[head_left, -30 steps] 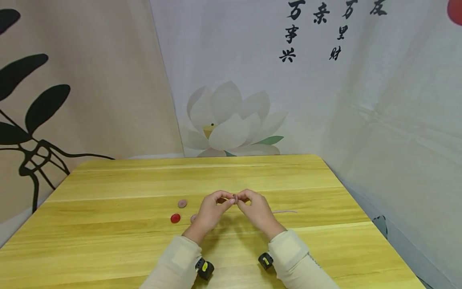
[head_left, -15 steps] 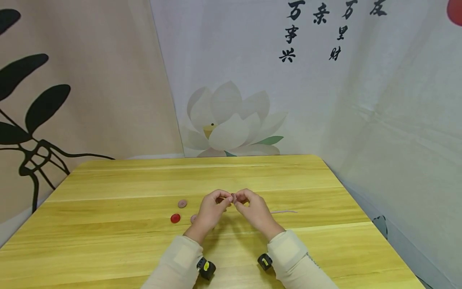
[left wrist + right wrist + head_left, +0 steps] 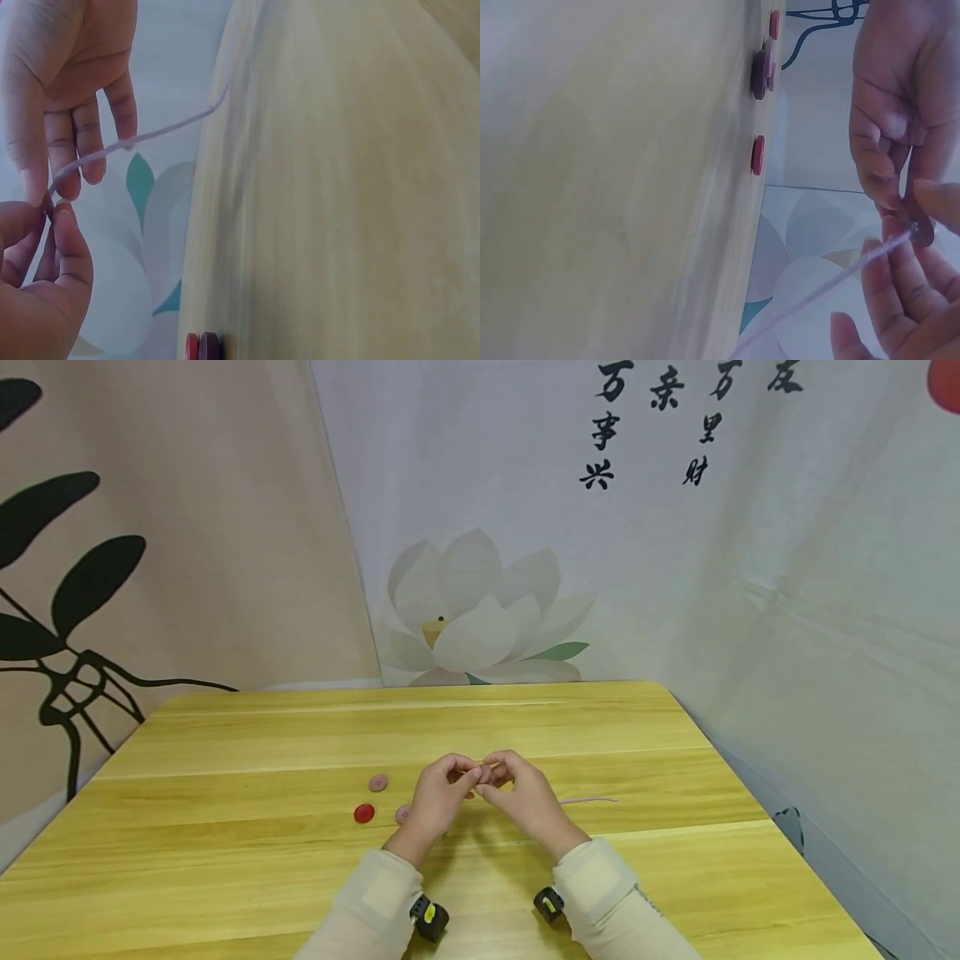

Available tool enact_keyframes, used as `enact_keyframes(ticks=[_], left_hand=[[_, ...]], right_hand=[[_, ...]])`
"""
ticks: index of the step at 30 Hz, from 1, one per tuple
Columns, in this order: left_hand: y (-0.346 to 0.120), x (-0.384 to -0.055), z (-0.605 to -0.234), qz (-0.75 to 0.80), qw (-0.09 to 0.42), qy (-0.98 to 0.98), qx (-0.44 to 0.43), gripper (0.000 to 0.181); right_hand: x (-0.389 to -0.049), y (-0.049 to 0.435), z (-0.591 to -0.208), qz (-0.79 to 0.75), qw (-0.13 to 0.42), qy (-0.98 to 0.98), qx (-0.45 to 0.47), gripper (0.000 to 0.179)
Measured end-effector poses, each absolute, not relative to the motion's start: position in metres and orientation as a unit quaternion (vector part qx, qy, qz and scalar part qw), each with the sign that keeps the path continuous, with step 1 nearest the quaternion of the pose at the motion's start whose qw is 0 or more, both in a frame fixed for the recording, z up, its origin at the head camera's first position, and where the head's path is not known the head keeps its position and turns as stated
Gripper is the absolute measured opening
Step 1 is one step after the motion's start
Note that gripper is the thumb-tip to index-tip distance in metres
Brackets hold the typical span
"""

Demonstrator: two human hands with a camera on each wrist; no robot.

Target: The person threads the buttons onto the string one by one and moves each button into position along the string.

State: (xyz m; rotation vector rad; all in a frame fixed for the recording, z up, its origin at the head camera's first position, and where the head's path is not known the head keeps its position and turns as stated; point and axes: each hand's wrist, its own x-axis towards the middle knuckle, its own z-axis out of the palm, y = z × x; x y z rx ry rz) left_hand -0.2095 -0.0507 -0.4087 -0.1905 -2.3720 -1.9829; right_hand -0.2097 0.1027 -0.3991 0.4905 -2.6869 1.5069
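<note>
My left hand (image 3: 437,797) pinches a small mauve button (image 3: 486,774) between thumb and fingertips, above the middle of the table. Meeting it from the other side, my right hand (image 3: 528,799) has its thumb and index finger at the button's edge. A thin pale lilac cord (image 3: 829,283) runs from the button's hole in the right wrist view. In the left wrist view the cord (image 3: 169,129) passes across the right hand's (image 3: 71,82) fingers and hangs off to the side, with the left hand (image 3: 45,270) below. The head view shows only the cord's free end (image 3: 588,799).
Left of the hands, a dusty pink button (image 3: 378,783), a red button (image 3: 364,813) and a partly hidden pink button (image 3: 402,814) lie on the wooden table (image 3: 262,877). The right wrist view adds another red button (image 3: 758,155) and a dark button (image 3: 760,73).
The button has turned from edge-on to show more of its face in the head view. My right fingers have shifted slightly left around it; the loose buttons stay put.
</note>
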Motion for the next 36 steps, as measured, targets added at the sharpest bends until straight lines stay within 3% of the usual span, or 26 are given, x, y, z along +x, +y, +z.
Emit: enact_keyframes(ticks=[11, 36], left_hand=[[-0.05, -0.21, -0.41, -0.626, 0.023, -0.776, -0.073, 0.013], [-0.058, -0.208, -0.407, -0.606, 0.028, -0.794, -0.04, 0.012]], right_hand=[[-0.209, 0.104, -0.396, 0.442, 0.03, -0.881, 0.166, 0.026], [-0.215, 0.126, -0.399, 0.399, -0.019, -0.902, 0.165, 0.021]])
